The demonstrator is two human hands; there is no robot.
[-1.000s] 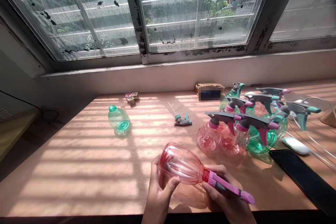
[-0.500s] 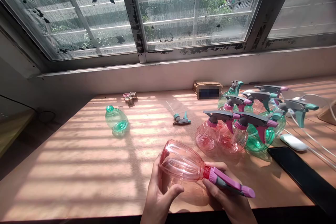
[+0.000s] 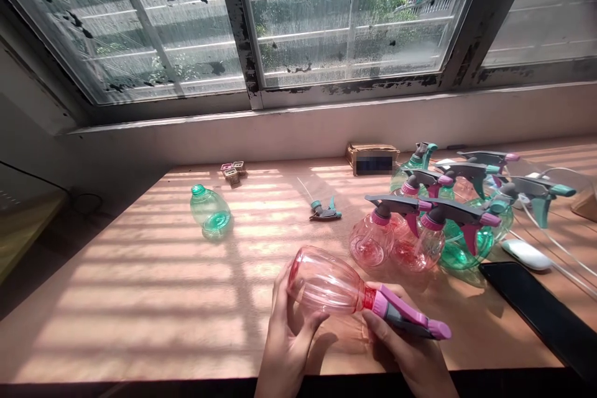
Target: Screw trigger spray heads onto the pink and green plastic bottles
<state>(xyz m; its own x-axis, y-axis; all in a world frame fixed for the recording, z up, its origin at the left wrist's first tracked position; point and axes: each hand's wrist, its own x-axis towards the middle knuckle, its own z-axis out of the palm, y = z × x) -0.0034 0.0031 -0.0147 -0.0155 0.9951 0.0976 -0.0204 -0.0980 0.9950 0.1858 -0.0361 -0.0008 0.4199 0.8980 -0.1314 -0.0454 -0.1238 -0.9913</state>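
Tilted on its side above the table's front edge is a pink spray bottle (image 3: 326, 283), its base to the left and its pink-and-grey spray head to the right. My left hand (image 3: 291, 329) wraps the base end, with the thumb against the lower side. At the neck, my right hand (image 3: 396, 329) grips the collar between thumb and fingers; some fingers are hidden behind the spray head. Beyond them lies a loose green-and-grey spray head (image 3: 325, 210) with a thin tube. A green bottle (image 3: 211, 210) without a top rests at the left.
Several assembled pink and green spray bottles (image 3: 372, 242) stand clustered at the right. Near them are a white mouse (image 3: 527, 255), a black phone (image 3: 536, 305) and white cables. Small boxes (image 3: 233, 172) and a cardboard box (image 3: 372, 158) sit at the back below the window.
My left thumb has closed in against the pink bottle's side. The bottle has shifted slightly, and the whole view has moved a little.
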